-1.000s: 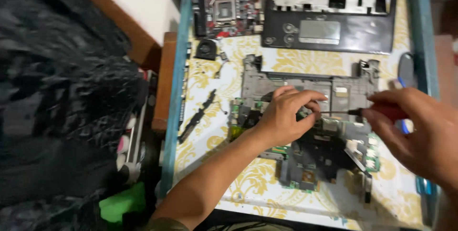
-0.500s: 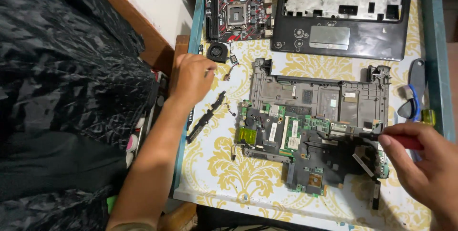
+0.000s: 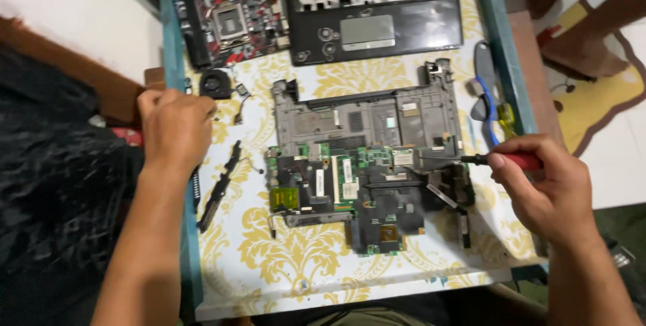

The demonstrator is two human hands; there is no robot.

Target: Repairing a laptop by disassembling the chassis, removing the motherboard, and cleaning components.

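A stripped laptop base (image 3: 367,117) lies in the middle of the table with its green motherboard (image 3: 336,181) exposed. My right hand (image 3: 548,188) grips a red-handled screwdriver (image 3: 501,160), whose tip rests on the board's right side. At the table's left edge my left hand (image 3: 173,127) rests closed, fingers curled, beside a small black fan (image 3: 215,84). Whether that hand holds something small is hidden.
A red and black desktop motherboard (image 3: 232,13) and a black laptop palmrest (image 3: 373,10) lie at the back. A black strip part (image 3: 221,185) lies left of the laptop. Blue-handled pliers (image 3: 486,94) sit at the right edge. The table has a yellow-patterned cover (image 3: 289,259).
My left hand left the laptop board and moved to the table's left edge near the fan. My right hand stayed by the board's right side with the screwdriver.
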